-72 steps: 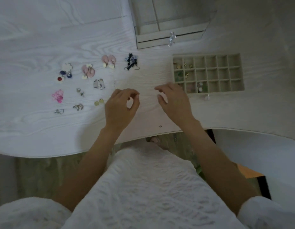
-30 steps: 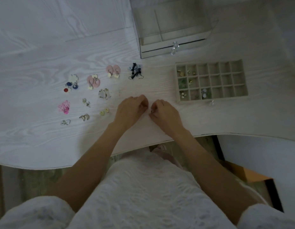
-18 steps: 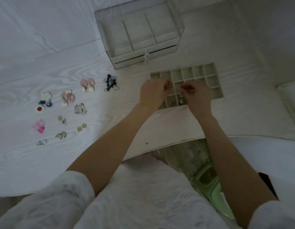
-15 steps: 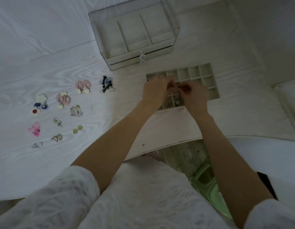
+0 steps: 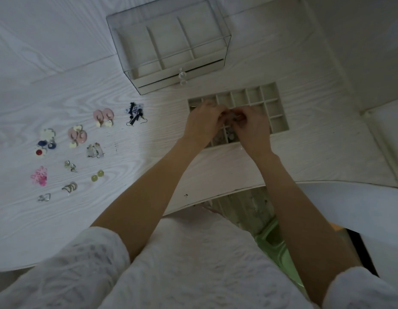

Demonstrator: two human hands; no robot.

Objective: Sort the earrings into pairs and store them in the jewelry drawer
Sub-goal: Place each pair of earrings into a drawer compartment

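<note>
White, textured lace-like garment — short sleeves above bare forearms — no rings or watch visible.

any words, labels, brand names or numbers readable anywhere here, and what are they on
None: no text can be read in this view.
Clear jewelry box: no label or brand shows on it.
Divided drawer tray: plain, no numbers on its compartments.
Earrings on the table: no tags or cards.
Both hands cover part of the tray, so anything under them is hidden.
</note>
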